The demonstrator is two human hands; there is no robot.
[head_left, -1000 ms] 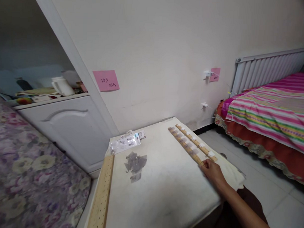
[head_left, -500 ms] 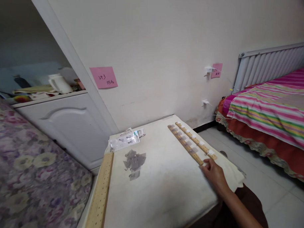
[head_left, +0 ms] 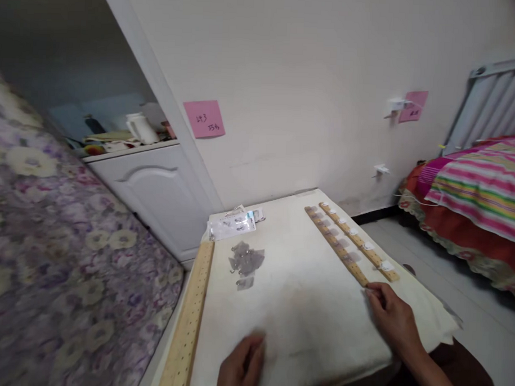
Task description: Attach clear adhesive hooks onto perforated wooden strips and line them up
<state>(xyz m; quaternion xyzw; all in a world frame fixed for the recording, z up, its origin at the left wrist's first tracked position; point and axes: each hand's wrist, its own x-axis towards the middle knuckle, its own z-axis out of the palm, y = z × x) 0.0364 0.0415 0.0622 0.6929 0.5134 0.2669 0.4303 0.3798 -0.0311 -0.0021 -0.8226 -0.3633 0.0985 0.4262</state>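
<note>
Pieces (head_left: 247, 262) lie between board (head_left: 189, 320) and strips (head_left: 344, 255) (on a table (head_left: 304, 307)).

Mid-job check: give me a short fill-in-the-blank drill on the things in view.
The right hand is at the near end of one of ____ thin wooden strips.
In this view, the wide board lies along the ____ edge of the table.
The wall notes are ____ in color.

Missing words: two; left; pink.
</note>
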